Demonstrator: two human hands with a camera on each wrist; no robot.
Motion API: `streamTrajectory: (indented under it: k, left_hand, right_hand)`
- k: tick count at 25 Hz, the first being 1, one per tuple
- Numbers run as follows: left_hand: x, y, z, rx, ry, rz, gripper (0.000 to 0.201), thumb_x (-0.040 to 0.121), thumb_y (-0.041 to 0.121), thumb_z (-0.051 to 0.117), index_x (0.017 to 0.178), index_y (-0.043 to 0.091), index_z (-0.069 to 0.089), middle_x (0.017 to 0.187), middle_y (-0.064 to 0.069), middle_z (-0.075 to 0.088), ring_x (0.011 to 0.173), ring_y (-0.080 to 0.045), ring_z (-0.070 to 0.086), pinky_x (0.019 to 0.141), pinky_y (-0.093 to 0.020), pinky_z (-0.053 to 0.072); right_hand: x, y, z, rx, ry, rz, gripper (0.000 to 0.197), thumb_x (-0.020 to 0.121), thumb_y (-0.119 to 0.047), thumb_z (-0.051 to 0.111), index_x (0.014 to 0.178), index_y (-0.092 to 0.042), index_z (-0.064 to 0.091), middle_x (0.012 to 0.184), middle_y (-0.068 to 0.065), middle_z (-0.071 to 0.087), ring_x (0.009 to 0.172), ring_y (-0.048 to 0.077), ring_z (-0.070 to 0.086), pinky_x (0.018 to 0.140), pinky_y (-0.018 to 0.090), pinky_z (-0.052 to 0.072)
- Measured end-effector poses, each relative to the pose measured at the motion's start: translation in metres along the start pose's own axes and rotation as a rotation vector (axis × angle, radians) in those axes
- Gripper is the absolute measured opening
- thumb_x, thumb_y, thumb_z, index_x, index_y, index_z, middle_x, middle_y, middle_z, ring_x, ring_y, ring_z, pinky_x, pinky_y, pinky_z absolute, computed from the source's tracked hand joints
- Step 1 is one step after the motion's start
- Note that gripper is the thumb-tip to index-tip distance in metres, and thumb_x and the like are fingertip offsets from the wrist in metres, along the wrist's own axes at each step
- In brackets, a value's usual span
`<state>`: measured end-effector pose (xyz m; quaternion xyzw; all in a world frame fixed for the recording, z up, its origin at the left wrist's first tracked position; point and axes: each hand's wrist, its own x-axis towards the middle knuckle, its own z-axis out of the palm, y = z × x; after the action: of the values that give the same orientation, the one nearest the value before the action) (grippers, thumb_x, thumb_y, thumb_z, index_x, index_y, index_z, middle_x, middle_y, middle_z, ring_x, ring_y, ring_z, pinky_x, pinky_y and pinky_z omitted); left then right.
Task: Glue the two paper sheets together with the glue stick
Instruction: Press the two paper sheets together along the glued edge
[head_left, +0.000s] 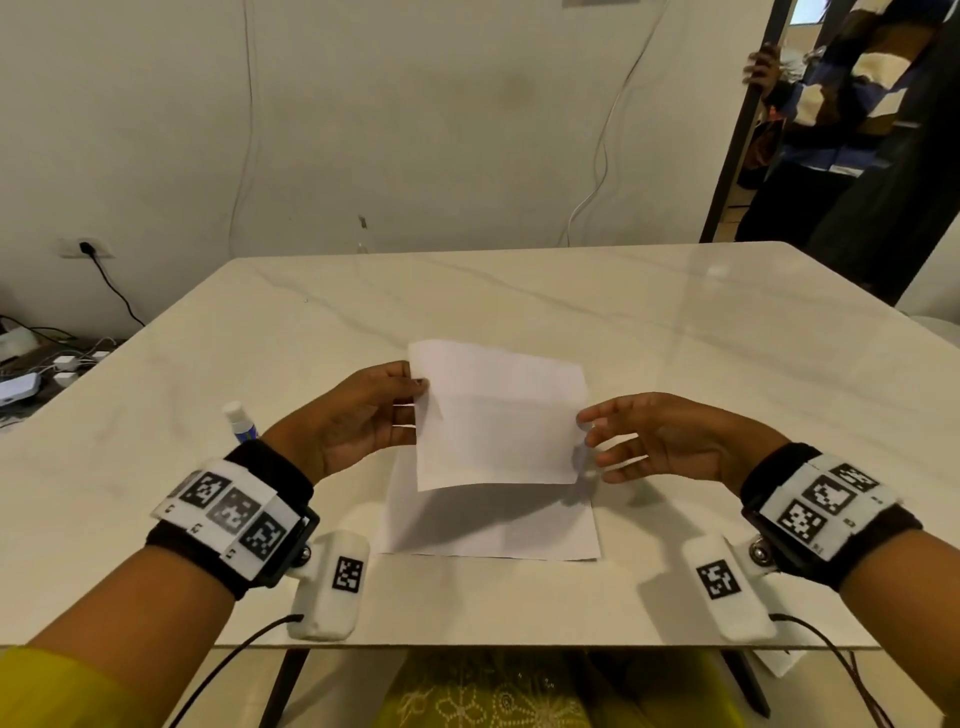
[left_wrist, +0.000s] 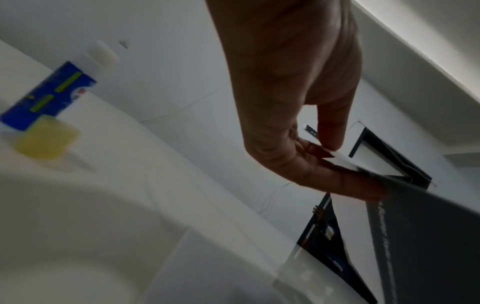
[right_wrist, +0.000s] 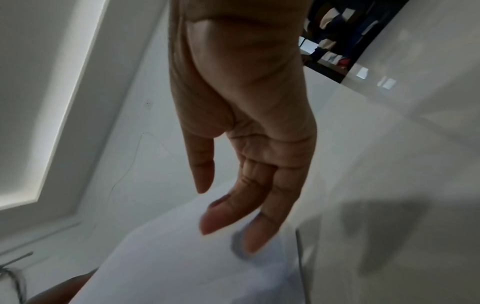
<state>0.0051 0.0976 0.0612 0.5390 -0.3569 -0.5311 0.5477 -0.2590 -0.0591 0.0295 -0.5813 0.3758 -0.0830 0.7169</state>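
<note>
Two white rectangular paper sheets are in my view: the upper white paper sheet (head_left: 498, 415) is lifted off the white marble-patterned tabletop (head_left: 675, 322), and the lower white paper sheet (head_left: 493, 525) lies flat beneath it, its near edge close to the tabletop's front edge. My left hand (head_left: 353, 415) pinches the upper sheet at its left edge, thumb on top and fingers (left_wrist: 337, 174) underneath; the left wrist view shows that pinch plainly. My right hand (head_left: 660, 441) is at the upper sheet's right edge with its fingers (right_wrist: 228, 214) spread and nearly straight, holding nothing that I can see; whether the tips touch the paper I cannot tell. The upper sheet's near edge hangs above the lower sheet and casts a shadow on it. The blue-labelled glue stick with a white cap (head_left: 240, 423) lies on the tabletop left of the upper sheet, just behind my left wrist. Beyond the upper sheet's far edge I see bare tabletop reaching to the wall, and to its right likewise.
</note>
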Motion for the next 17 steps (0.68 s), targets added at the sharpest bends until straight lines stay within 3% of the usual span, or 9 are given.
streamTrajectory:
  k: [2, 4, 7, 9, 13, 15, 17]
  left_hand:
    - [-0.004, -0.006, -0.006, -0.048, 0.005, -0.008, 0.019, 0.088, 0.008, 0.052, 0.106, 0.007, 0.059, 0.084, -0.002, 0.070, 0.066, -0.011, 0.069, 0.059, -0.026, 0.058]
    - [-0.009, -0.002, -0.005, -0.091, -0.034, 0.050, 0.026, 0.081, 0.008, 0.057, 0.107, 0.008, 0.059, 0.085, -0.002, 0.069, 0.068, -0.011, 0.068, 0.060, -0.027, 0.057]
    - [-0.013, 0.014, 0.005, -0.125, -0.121, 0.159, 0.026, 0.079, 0.010, 0.059, 0.104, 0.015, 0.066, 0.088, 0.000, 0.070, 0.076, -0.011, 0.067, 0.067, -0.027, 0.058]
    - [-0.013, 0.024, 0.013, -0.138, -0.173, 0.198, 0.029, 0.077, 0.016, 0.060, 0.104, 0.017, 0.068, 0.093, -0.001, 0.067, 0.080, -0.013, 0.064, 0.070, -0.027, 0.057]
    - [-0.007, 0.025, 0.017, -0.083, -0.155, 0.188, 0.028, 0.080, 0.017, 0.053, 0.106, 0.013, 0.063, 0.089, -0.001, 0.066, 0.076, -0.012, 0.062, 0.066, -0.025, 0.056]
    - [-0.006, 0.018, 0.010, -0.094, -0.104, 0.160, 0.023, 0.080, 0.016, 0.052, 0.099, 0.014, 0.065, 0.083, 0.001, 0.068, 0.071, -0.011, 0.064, 0.063, -0.025, 0.057]
    - [-0.007, 0.010, -0.001, -0.087, -0.022, 0.113, 0.012, 0.081, 0.012, 0.057, 0.083, 0.017, 0.068, 0.073, 0.003, 0.067, 0.064, -0.009, 0.064, 0.059, -0.024, 0.056]
  right_hand:
    - [0.004, -0.001, 0.009, -0.116, 0.121, -0.029, 0.019, 0.086, -0.014, 0.061, 0.104, -0.011, 0.061, 0.093, 0.002, 0.066, 0.076, 0.019, 0.064, 0.073, 0.034, 0.055]
    - [0.008, -0.004, 0.015, -0.205, 0.217, -0.084, 0.032, 0.084, -0.028, 0.063, 0.112, -0.014, 0.056, 0.106, -0.002, 0.061, 0.093, 0.018, 0.057, 0.082, 0.033, 0.049]
    - [0.015, -0.010, 0.025, -0.139, 0.165, -0.095, 0.045, 0.085, -0.039, 0.057, 0.123, -0.016, 0.051, 0.122, 0.006, 0.056, 0.105, 0.021, 0.054, 0.091, 0.036, 0.045]
    - [0.019, -0.013, 0.034, -0.061, 0.076, -0.061, 0.048, 0.086, -0.045, 0.051, 0.123, -0.014, 0.050, 0.114, 0.008, 0.061, 0.100, 0.023, 0.058, 0.094, 0.039, 0.045]
    - [0.018, -0.014, 0.042, 0.090, -0.071, -0.028, 0.044, 0.077, -0.048, 0.053, 0.102, -0.013, 0.062, 0.086, 0.003, 0.070, 0.073, 0.019, 0.068, 0.071, 0.032, 0.055]
    - [0.017, -0.011, 0.041, 0.102, -0.036, -0.049, 0.025, 0.084, -0.035, 0.053, 0.095, -0.016, 0.066, 0.079, 0.000, 0.069, 0.065, 0.016, 0.067, 0.063, 0.028, 0.055]
    - [0.018, -0.007, 0.036, 0.104, 0.043, -0.075, 0.013, 0.089, -0.018, 0.053, 0.092, -0.017, 0.066, 0.079, -0.001, 0.066, 0.060, 0.013, 0.065, 0.059, 0.025, 0.054]
